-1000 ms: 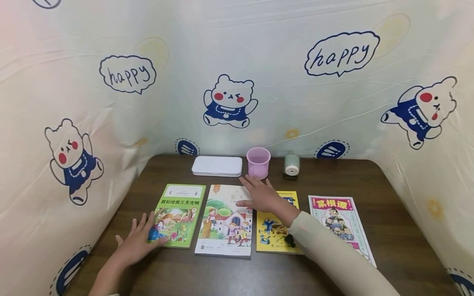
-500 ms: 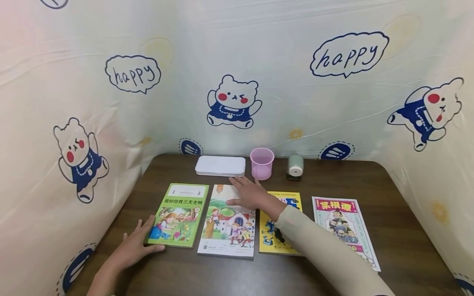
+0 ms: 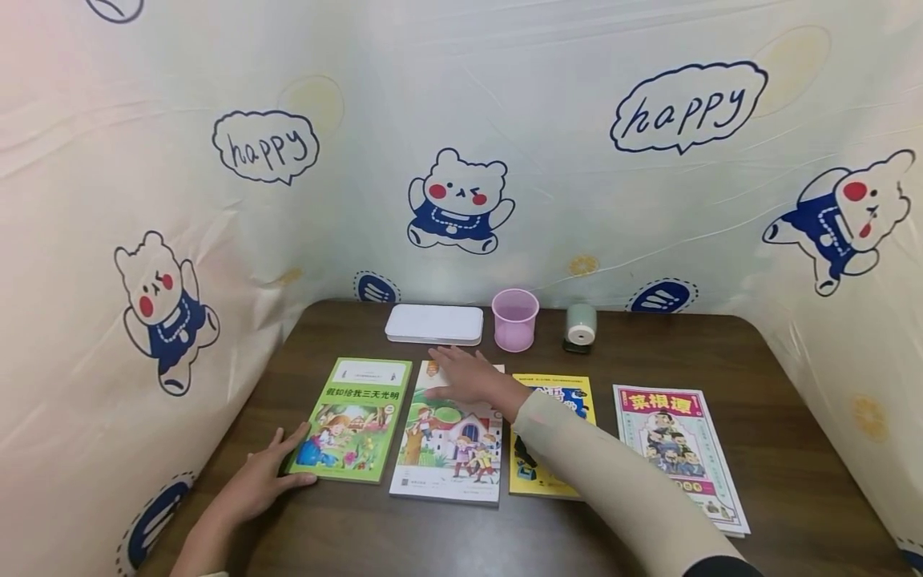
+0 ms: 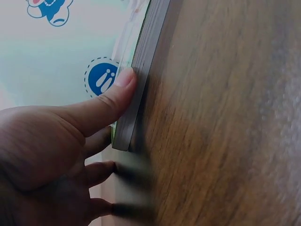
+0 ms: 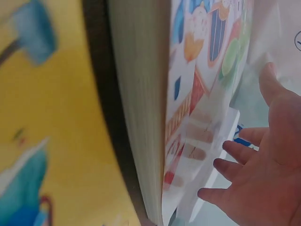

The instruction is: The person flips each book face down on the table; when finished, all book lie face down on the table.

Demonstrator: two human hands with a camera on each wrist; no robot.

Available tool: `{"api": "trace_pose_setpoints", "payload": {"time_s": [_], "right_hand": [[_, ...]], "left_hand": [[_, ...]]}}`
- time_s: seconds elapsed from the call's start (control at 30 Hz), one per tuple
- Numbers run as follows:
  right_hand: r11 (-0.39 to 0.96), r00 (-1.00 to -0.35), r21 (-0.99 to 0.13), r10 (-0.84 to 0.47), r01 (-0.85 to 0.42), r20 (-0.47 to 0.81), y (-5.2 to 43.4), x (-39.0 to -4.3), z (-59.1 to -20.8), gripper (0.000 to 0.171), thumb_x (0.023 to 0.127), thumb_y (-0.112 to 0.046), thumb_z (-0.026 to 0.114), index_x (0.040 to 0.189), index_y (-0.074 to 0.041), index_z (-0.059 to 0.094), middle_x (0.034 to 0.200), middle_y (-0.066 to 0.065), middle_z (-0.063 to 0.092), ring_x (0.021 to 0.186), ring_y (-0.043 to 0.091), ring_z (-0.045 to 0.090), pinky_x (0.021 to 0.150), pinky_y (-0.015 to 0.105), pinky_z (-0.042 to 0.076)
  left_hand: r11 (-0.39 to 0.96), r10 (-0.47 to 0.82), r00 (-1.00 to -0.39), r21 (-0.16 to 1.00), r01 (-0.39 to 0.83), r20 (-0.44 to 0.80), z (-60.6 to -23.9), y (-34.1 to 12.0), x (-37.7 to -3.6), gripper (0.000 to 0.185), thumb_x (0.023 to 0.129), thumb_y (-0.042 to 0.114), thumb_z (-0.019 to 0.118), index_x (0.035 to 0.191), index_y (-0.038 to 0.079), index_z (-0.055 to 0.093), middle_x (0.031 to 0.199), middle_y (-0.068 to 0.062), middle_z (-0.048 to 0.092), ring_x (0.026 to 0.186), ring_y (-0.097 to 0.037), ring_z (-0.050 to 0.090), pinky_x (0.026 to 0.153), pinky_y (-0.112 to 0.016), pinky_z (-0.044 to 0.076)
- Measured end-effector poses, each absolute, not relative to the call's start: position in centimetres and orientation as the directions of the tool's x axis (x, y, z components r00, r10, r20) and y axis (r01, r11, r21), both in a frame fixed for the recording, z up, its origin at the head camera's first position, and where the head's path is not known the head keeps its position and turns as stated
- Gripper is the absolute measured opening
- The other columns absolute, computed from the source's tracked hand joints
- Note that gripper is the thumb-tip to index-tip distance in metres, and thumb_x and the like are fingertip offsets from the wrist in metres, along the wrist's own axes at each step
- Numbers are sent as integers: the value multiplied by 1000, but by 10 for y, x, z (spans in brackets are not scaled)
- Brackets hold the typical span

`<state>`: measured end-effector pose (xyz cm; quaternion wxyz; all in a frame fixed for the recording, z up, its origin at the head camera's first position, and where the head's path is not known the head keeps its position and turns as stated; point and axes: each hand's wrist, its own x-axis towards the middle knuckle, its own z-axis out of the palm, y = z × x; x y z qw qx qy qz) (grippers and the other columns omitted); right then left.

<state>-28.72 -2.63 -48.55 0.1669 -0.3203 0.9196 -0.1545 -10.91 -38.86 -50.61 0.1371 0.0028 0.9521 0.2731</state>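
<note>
My left hand (image 3: 255, 477) is at the near left corner of a green book (image 3: 351, 421), a paperback with a picture cover. In the left wrist view, its straight thumb (image 4: 106, 106) touches the book's page edge (image 4: 141, 89); the other fingers are spread at the far side, one partly hidden behind the book. My right hand (image 3: 472, 377) is over the upper part of a white book (image 3: 447, 457) with a red-roofed house on its cover. Its fingers are spread and hold nothing; in the right wrist view the hand (image 5: 263, 174) appears apart from the cover.
A yellow book (image 3: 541, 473), partly under the right sleeve, and a pink-and-white book (image 3: 678, 449) lie to the right. Along the back stand a white case (image 3: 434, 323), a pink cup (image 3: 515, 322) and a green pencil sharpener (image 3: 580, 324). Printed curtains surround the brown table (image 3: 346, 529).
My right hand has moved left, from between the white and yellow books to over the white one. My left hand has slid off the green book's cover to its corner. The view has shifted slightly.
</note>
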Motion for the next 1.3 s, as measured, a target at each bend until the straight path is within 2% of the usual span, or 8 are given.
{"api": "trace_pose_setpoints", "payload": {"time_s": [0.13, 0.33, 0.53, 0.97, 1.3], "right_hand": [[734, -729, -409, -653, -543, -205, -36, -288, -487, 93, 97, -66, 57, 167, -21, 15, 173, 1, 16, 160, 25, 13, 127, 59, 12], [705, -714, -437, -677, -559, -179, -51, -291, -488, 91, 99, -61, 58, 167, -16, 18, 170, 6, 27, 158, 26, 21, 127, 51, 21], [709, -716, -452, -670, -541, -195, -62, -292, -489, 88, 99, -59, 60, 166, -15, 23, 170, 8, 26, 156, 27, 25, 126, 43, 26], [747, -754, -351, -639, -564, -150, -81, -299, -501, 82, 95, -67, 60, 161, -24, 38, 165, 3, 38, 154, 29, 28, 121, 57, 31], [748, -783, -393, -613, -535, -103, -87, -304, -509, 74, 90, -66, 68, 153, -30, 52, 156, -2, 47, 148, 24, 36, 113, 52, 38]], "left_hand": [[855, 74, -964, 513, -71, -256, -506, -387, -108, 105, 84, 55, 78, 161, 3, 31, 163, -26, 29, 148, -62, 11, 101, -89, 8], [868, 64, -967, 493, -68, -246, -508, -387, -107, 104, 83, 57, 78, 160, 4, 33, 162, -26, 32, 147, -62, 14, 101, -89, 10], [875, 77, -970, 482, -44, -229, -507, -388, -104, 103, 83, 57, 78, 159, 3, 35, 160, -26, 34, 146, -62, 17, 100, -89, 12], [869, 56, -962, 487, -85, -267, -500, -390, -101, 106, 81, 59, 78, 160, 4, 34, 161, -27, 31, 147, -61, 15, 103, -88, 10], [848, 28, -959, 514, -127, -282, -500, -389, -101, 108, 78, 58, 81, 160, 4, 34, 160, -29, 30, 148, -60, 13, 105, -86, 8]]}}
